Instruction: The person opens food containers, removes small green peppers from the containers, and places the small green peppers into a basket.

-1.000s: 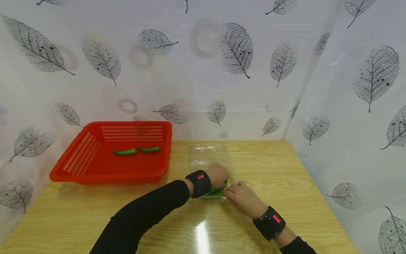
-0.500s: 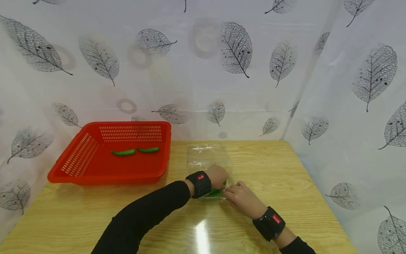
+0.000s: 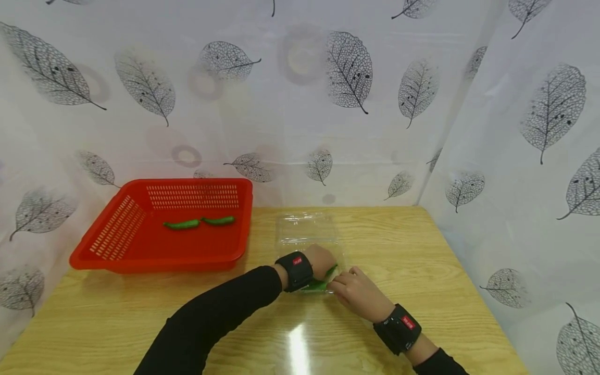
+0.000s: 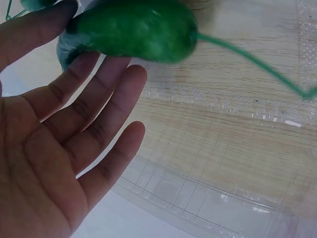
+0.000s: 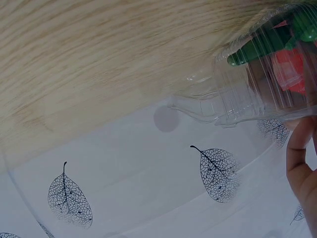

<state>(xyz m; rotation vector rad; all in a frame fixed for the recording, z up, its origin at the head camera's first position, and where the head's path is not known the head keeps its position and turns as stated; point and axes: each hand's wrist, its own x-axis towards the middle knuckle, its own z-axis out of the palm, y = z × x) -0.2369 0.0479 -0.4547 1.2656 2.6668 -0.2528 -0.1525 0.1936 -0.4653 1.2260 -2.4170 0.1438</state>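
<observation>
My left hand is inside a clear plastic box whose lid lies back, open. In the left wrist view, the thumb and fingers of that hand pinch a green chili pepper, its thin stem pointing right. Other green peppers lie in the box under the hand, partly hidden. At the box's near right corner, my right hand holds the rim with curled fingers. The right wrist view shows green peppers through the clear wall, beside one of the right hand's fingers.
A red plastic basket stands to the left on the wooden table. Two green chili peppers lie on its floor. A white curtain with leaf prints hangs behind the table and along its right side.
My left hand has dropped slightly lower in the box. More green shows beside its fingers. The right hand stays at the rim; the head view has shifted a little.
</observation>
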